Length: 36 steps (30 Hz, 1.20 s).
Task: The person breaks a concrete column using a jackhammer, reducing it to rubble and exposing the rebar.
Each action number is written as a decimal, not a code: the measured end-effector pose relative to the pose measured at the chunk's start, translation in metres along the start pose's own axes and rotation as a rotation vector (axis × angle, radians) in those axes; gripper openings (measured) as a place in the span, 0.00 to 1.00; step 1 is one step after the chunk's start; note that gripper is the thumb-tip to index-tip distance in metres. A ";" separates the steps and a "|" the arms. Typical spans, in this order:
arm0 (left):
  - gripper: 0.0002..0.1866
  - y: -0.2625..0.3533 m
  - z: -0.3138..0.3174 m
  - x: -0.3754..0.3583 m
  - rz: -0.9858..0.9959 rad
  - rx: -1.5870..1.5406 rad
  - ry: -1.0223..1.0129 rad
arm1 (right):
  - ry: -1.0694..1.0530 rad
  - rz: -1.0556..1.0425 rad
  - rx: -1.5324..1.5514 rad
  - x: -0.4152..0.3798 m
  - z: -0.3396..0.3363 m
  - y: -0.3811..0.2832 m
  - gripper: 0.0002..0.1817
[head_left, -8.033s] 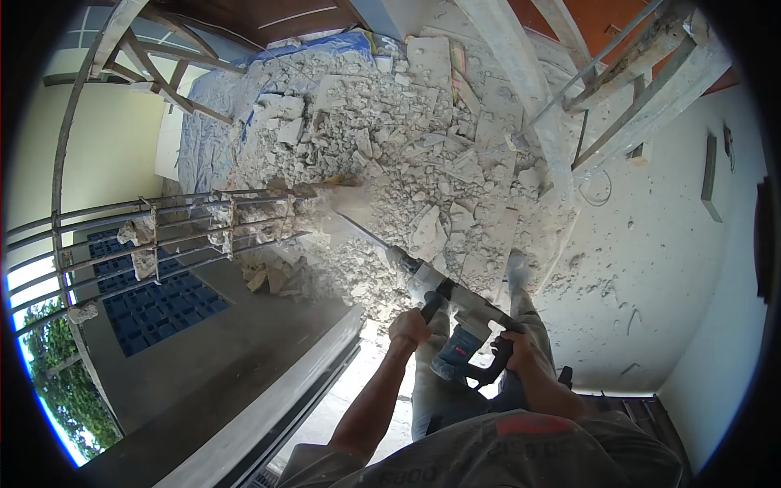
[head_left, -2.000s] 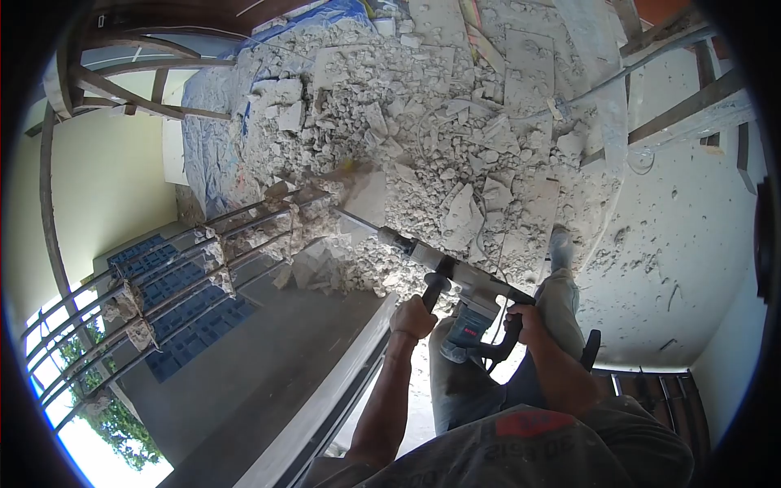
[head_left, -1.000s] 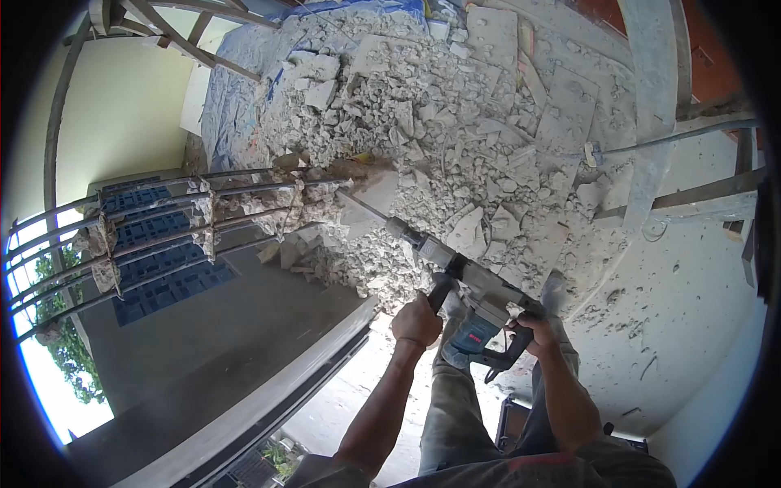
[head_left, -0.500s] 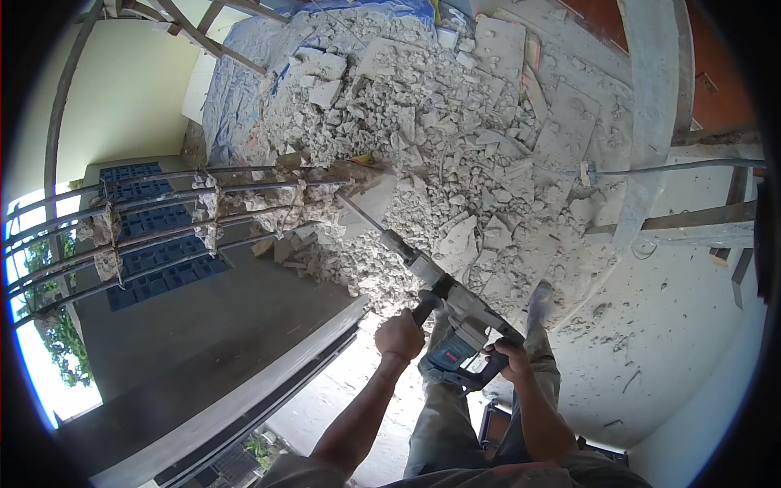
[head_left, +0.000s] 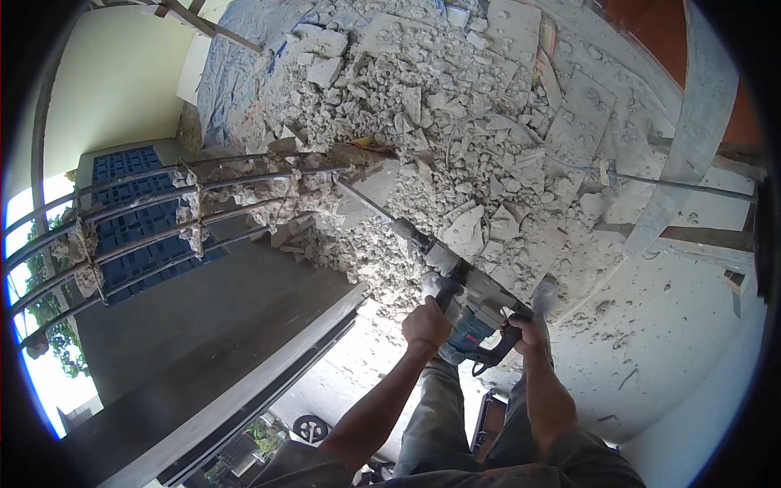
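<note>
A grey and blue demolition hammer (head_left: 472, 285) slants across the middle of the view. My left hand (head_left: 426, 323) is wrapped round its black side handle. At the back end, my right hand (head_left: 530, 332) grips the rear handle. The long steel chisel (head_left: 364, 198) points up and left, its tip right at the ragged end of a broken concrete beam (head_left: 317, 195). Bare steel bars (head_left: 138, 208) run left from that end, with lumps of concrete still clinging to them.
Concrete rubble (head_left: 390, 98) is heaped around the chisel and beyond it, partly over a blue tarp (head_left: 224, 77). My boot (head_left: 547, 294) stands on the dusty slab at right. A wall ledge (head_left: 268, 382) drops off at lower left. A metal post (head_left: 691, 138) rises at right.
The hammer's body and both hands have shifted right and slightly up in view. The chisel tip stays at the beam's broken end. The camera view has tilted a little.
</note>
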<state>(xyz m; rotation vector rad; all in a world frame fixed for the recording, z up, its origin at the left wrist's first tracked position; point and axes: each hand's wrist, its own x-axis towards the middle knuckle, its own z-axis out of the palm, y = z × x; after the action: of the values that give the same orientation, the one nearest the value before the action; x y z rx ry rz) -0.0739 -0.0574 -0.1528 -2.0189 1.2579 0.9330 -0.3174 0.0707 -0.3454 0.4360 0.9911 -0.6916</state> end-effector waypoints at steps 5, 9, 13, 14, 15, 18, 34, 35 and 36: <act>0.21 -0.035 -0.022 0.006 0.068 0.038 -0.153 | 0.019 -0.073 0.114 -0.036 0.005 0.054 0.12; 0.18 -0.046 -0.024 -0.031 0.026 0.116 -0.054 | 0.075 -0.069 0.147 -0.092 0.015 0.083 0.13; 0.20 -0.019 0.043 -0.093 0.143 -0.086 -0.098 | 0.190 -0.099 0.071 -0.154 -0.053 0.065 0.18; 0.22 -0.011 0.068 -0.106 0.127 -0.115 -0.172 | 0.198 -0.164 0.036 -0.174 -0.062 0.048 0.20; 0.24 -0.006 0.094 -0.115 0.119 -0.152 -0.233 | 0.199 -0.171 0.031 -0.191 -0.070 0.037 0.20; 0.27 0.018 0.094 -0.135 0.148 -0.151 -0.240 | 0.264 -0.128 -0.026 -0.226 -0.090 0.016 0.25; 0.21 -0.020 -0.051 -0.151 0.293 -0.081 -0.009 | -0.073 -0.112 0.027 -0.259 0.025 -0.012 0.24; 0.21 -0.020 -0.055 -0.154 0.298 -0.093 0.007 | -0.103 -0.155 0.028 -0.259 0.026 -0.011 0.24; 0.21 -0.021 -0.059 -0.153 0.301 -0.097 0.014 | -0.108 -0.160 0.023 -0.266 0.041 -0.013 0.24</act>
<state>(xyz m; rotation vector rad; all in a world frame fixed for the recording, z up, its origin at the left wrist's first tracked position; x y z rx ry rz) -0.0870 -0.0163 0.0065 -1.9433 1.5817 1.1389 -0.3989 0.1230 -0.0942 0.3386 0.9233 -0.8623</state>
